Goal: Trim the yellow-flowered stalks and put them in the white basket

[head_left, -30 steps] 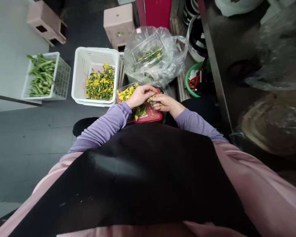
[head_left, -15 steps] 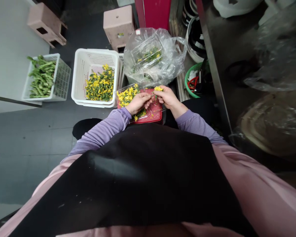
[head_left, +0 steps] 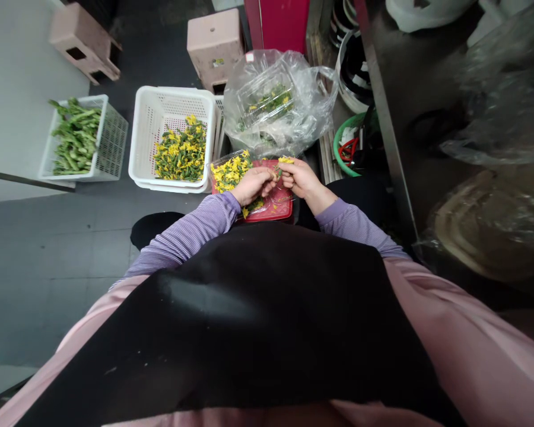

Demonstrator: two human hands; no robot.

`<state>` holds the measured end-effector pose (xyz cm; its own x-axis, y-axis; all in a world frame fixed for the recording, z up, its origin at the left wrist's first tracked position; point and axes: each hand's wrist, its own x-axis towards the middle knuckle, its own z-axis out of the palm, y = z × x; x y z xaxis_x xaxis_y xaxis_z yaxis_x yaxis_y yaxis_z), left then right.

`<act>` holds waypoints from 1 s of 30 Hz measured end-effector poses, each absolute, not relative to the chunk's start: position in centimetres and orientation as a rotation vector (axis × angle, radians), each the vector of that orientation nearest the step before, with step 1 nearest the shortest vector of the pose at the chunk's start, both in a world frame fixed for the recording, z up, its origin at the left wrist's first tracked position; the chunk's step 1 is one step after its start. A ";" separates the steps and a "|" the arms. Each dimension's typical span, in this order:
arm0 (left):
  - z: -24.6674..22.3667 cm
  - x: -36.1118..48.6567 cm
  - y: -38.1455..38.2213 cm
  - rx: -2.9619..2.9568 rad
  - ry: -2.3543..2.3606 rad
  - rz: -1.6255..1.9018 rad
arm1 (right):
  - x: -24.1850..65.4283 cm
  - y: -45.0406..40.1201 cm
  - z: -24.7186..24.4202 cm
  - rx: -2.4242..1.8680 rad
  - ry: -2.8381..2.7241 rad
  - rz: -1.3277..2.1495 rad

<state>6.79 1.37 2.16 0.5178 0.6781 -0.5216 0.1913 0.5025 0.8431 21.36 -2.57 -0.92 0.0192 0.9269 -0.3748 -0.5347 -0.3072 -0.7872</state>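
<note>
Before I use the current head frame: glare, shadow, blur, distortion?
Head view: glare streaks on the clear plastic bag, pale sheen on the black apron; deep shadow over the right part of the green basket; apparent wide-angle stretch toward the bottom; yellow-flowered sprig in the right hand too small and soft for fine detail.

On my monitor, the sprig (head_left: 286, 160) shows yellow over green, matching the yellow-and-green flowers (head_left: 230, 171); the tray (head_left: 281, 206) is red. I see a white basket (head_left: 141, 133) patterned with small perforations, and green stalks (head_left: 75, 136). Sleeves (head_left: 183, 230): lavender, finely striped, with plain purple cuffs (head_left: 231, 203). Apron (head_left: 249, 320): black. Stool (head_left: 213, 40): pale pink. Panel (head_left: 283, 24): crimson. Bowl (head_left: 337, 147): green. Floor (head_left: 71, 249): grey, ruled by thin darker lines.
</note>
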 end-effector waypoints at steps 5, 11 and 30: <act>2.3 6.9 0.8 0.946 0.949 0.308 | 21.1 -2.5 -1.2 -1.159 -0.518 1.442; 2.2 7.2 1.3 1.010 0.945 0.321 | 21.4 -2.2 -2.1 -1.132 -0.533 1.444; 1.3 8.2 6.0 2.049 1.258 0.057 | 27.7 -0.7 -0.4 -1.169 -0.453 1.399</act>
<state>8.20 5.98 1.34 0.5226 0.7917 -0.3165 0.7599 -0.2642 0.5939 27.73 -0.69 -0.42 0.2015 0.9053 -0.3740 -0.5139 -0.2273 -0.8272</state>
